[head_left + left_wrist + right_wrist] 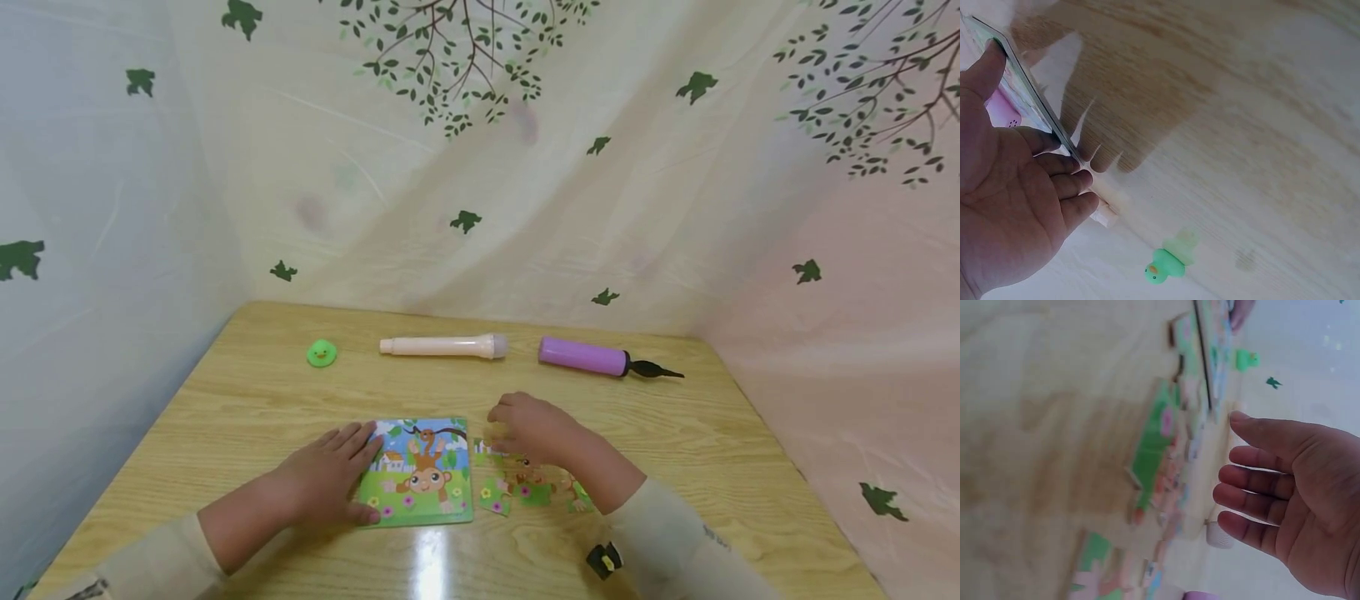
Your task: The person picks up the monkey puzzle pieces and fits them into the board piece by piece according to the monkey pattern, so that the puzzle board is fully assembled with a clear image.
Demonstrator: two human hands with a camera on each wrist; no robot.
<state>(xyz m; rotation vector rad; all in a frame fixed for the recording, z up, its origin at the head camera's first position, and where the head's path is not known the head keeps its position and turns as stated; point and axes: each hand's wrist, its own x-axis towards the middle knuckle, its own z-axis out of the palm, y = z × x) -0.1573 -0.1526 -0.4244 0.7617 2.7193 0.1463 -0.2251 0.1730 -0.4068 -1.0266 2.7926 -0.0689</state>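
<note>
A square monkey picture puzzle [420, 467] lies flat on the table, its monkey hanging from a branch. My left hand [326, 471] rests along its left edge, fingers straight; in the left wrist view the thumb and fingertips touch the border of the puzzle board [1040, 100]. To the right of the board lie several loose puzzle pieces [536, 493], partly hidden by my right arm. Over these hangs my right hand [542, 427], its fingers loosely bent. From the right wrist view, the palm of the right hand [1310, 494] holds nothing, and the puzzle pieces [1154, 444] lie beside it.
Along the back of the table [247, 392] are a green toy duck [321, 353], a pale pink microphone-shaped stick [442, 346] and a purple hand pump [583, 356] with a black nozzle. A small black item [602, 561] is near my right sleeve. Patterned cloth [480, 175] hangs behind.
</note>
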